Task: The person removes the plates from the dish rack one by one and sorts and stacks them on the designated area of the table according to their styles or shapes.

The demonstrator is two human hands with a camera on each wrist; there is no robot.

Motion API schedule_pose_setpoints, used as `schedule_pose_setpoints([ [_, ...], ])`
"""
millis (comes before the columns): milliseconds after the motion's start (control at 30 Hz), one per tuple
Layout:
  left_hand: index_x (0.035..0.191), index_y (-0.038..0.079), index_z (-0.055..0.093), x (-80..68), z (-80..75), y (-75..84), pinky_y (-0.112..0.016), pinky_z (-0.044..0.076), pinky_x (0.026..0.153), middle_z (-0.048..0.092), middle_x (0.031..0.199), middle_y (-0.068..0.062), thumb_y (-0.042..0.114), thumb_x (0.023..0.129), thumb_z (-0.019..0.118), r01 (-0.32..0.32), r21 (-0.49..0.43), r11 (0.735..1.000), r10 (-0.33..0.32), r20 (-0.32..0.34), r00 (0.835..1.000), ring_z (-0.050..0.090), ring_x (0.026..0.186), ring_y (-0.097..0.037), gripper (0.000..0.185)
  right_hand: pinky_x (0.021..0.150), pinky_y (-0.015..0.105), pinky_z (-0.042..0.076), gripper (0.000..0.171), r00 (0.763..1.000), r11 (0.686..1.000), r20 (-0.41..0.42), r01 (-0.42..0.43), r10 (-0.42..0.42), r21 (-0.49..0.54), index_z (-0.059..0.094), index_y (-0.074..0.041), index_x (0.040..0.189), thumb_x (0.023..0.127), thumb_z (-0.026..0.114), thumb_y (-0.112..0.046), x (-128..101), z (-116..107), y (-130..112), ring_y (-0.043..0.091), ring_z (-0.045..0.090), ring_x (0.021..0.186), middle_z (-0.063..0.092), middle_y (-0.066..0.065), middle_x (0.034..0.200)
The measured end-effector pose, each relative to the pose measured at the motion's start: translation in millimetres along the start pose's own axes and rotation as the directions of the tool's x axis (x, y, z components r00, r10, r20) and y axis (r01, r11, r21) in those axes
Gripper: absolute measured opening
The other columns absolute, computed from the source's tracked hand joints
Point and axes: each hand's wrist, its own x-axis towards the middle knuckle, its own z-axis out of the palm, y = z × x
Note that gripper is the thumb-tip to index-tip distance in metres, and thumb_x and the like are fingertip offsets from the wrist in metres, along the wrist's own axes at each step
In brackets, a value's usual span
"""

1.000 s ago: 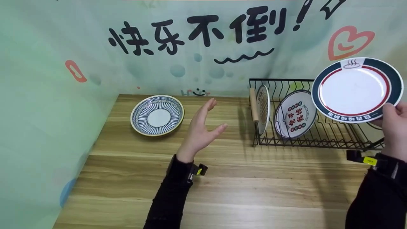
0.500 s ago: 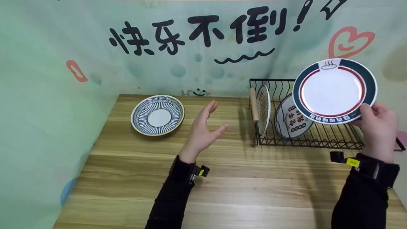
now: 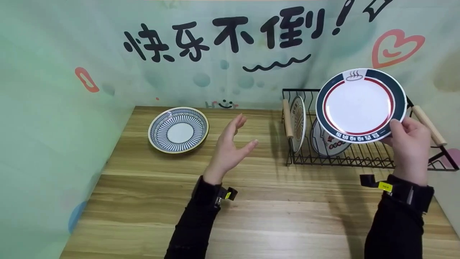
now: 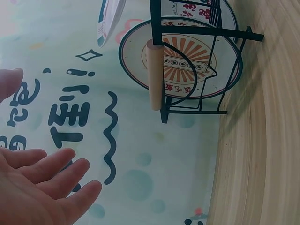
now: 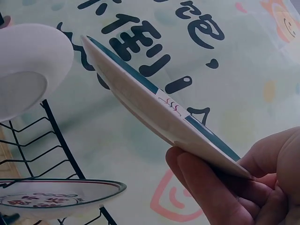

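My right hand [image 3: 411, 147] pinches the edge of a white plate [image 3: 359, 106] with a dark green rim band and a red ring, thumb on top and fingers beneath. That plate is held up over the black wire dish rack [image 3: 359, 162], tilted toward me. Two plates stand in the rack: one with an orange sunburst pattern [image 3: 297, 124] at its left end, and one with red characters [image 3: 323, 140], partly hidden behind the held plate. My left hand [image 3: 226, 149] hovers left of the rack, thumb and fingers spread, holding nothing.
On the wooden table [image 3: 251, 216], a bowl-like dish with blue stripes [image 3: 179, 133] sits at the back left. Wooden handles [image 3: 429, 126] top the rack's ends. A printed cloth [image 3: 201, 54] with large dark characters hangs behind.
My right hand has carried the green-rimmed plate leftward over the rack, so it covers more of the red-character plate. My left hand has barely shifted.
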Motion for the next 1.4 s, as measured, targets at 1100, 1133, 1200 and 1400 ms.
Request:
schedule_pose_setpoints([
  [1100,0.150,-0.001,0.033,-0.1,2.0,-0.2,-0.030,0.038,0.109,0.048,0.145,-0.016,0.026,0.088,0.075,0.045,-0.106,0.993,-0.047,-0.017,0.999,0.049,0.130,-0.022,0.080,0.066,0.024,0.059,0.033,0.982,0.996,0.173,0.083,-0.081,-0.008,0.056,0.014,0.126,0.099,0.056,-0.006,-30,59,27,0.016,0.068,0.071,0.072,0.008,0.087],
  [1133,0.150,-0.001,0.034,-0.2,2.5,0.0,-0.029,0.039,0.109,0.049,0.145,-0.016,0.026,0.088,0.075,0.050,-0.115,0.992,-0.053,-0.017,0.998,0.050,0.129,-0.022,0.079,0.065,0.024,0.059,0.033,0.979,0.996,0.184,0.091,-0.086,-0.015,0.057,0.014,0.125,0.099,0.055,-0.006,-31,61,27,0.016,0.068,0.071,0.072,0.008,0.087],
  [1200,0.149,-0.002,0.034,0.0,3.7,0.0,-0.029,0.040,0.108,0.050,0.143,-0.017,0.024,0.088,0.076,0.059,-0.143,0.988,-0.062,-0.016,0.998,0.051,0.129,-0.023,0.078,0.064,0.025,0.059,0.030,0.973,0.994,0.209,0.105,-0.101,-0.008,0.058,0.014,0.122,0.099,0.055,-0.005,-33,65,29,0.017,0.068,0.069,0.072,0.009,0.086],
  [1400,0.146,-0.007,0.036,1.4,6.0,-0.4,-0.031,0.042,0.107,0.052,0.139,-0.022,0.019,0.088,0.075,0.066,-0.229,0.971,-0.072,-0.016,0.997,0.052,0.127,-0.029,0.075,0.061,0.027,0.059,0.023,0.953,0.987,0.261,0.163,-0.155,-0.011,0.063,0.012,0.113,0.099,0.054,-0.003,-38,75,33,0.017,0.067,0.066,0.070,0.011,0.082],
])
